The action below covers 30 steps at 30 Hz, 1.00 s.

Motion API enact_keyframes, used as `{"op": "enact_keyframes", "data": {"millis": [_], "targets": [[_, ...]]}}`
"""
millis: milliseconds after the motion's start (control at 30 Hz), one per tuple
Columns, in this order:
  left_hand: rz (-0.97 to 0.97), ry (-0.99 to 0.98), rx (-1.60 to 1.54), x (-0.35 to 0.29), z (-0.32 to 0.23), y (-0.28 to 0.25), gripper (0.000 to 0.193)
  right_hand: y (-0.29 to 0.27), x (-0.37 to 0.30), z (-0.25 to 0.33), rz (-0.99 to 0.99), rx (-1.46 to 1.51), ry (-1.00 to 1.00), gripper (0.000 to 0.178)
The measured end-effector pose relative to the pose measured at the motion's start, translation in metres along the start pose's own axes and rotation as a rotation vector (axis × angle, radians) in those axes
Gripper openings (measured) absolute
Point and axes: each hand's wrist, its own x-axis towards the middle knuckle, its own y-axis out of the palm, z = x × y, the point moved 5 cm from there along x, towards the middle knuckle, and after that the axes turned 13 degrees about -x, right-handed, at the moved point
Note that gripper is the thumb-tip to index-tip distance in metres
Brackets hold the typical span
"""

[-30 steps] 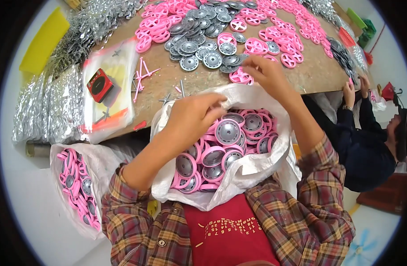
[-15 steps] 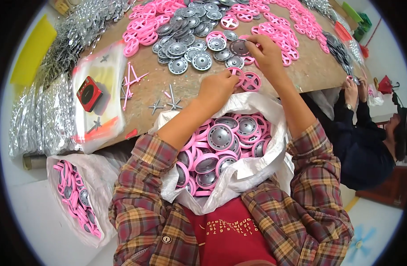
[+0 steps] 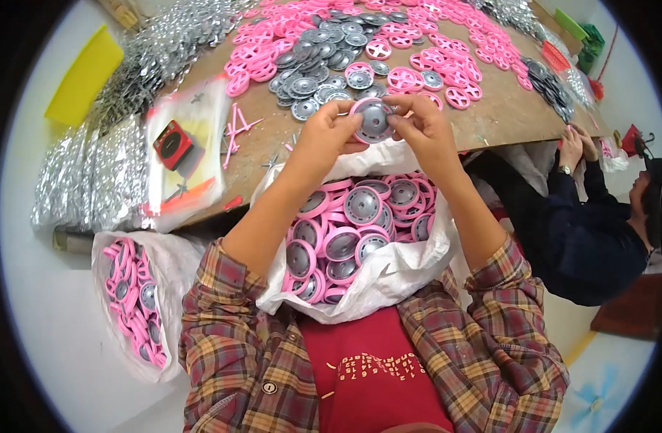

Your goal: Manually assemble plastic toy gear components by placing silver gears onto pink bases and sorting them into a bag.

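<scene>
Both my hands hold one toy wheel (image 3: pixel 375 121), a grey disc set against a pink ring, above the table's front edge. My left hand (image 3: pixel 326 136) grips its left rim with fingers closed. On its right rim, the thumb and fingers of my right hand (image 3: pixel 422 127) press the grey disc. Just below, in my lap, an open white sack (image 3: pixel 410 268) contains many pink rings with grey discs fitted in them (image 3: pixel 362 206). Beyond my hands lie a heap of loose grey discs (image 3: pixel 302 86) and piles of pink spoked rings (image 3: pixel 446 61).
On the table (image 3: pixel 511 108), a red box-shaped object (image 3: pixel 173 144) rests on plastic bags near pink rods (image 3: pixel 233 137). Silver-wrapped bundles (image 3: pixel 85 180) hang at the left edge. A second sack (image 3: pixel 173 317) of wheels stands lower left. Another person (image 3: pixel 590 231) works at the right.
My right hand has brought a grey disc from the heap to the pink ring in my left hand. Both hands now meet on it, nearer the middle. The view has shifted slightly.
</scene>
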Motion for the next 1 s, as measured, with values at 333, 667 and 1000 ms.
{"op": "enact_keyframes", "data": {"millis": [333, 667, 1000], "targets": [[-0.025, 0.202, 0.074, -0.048, -0.007, 0.005, 0.024, 0.028, -0.024, 0.019, 0.164, 0.393, 0.215, 0.019], [-0.014, -0.037, 0.010, -0.072, 0.008, -0.003, 0.029, 0.041, -0.067, 0.017, 0.332, 0.319, 0.208, 0.041], [0.336, -0.307, 0.509, -0.080, 0.013, -0.011, 0.029, -0.022, -0.031, 0.019, 0.208, -0.233, -0.051, 0.025]]}}
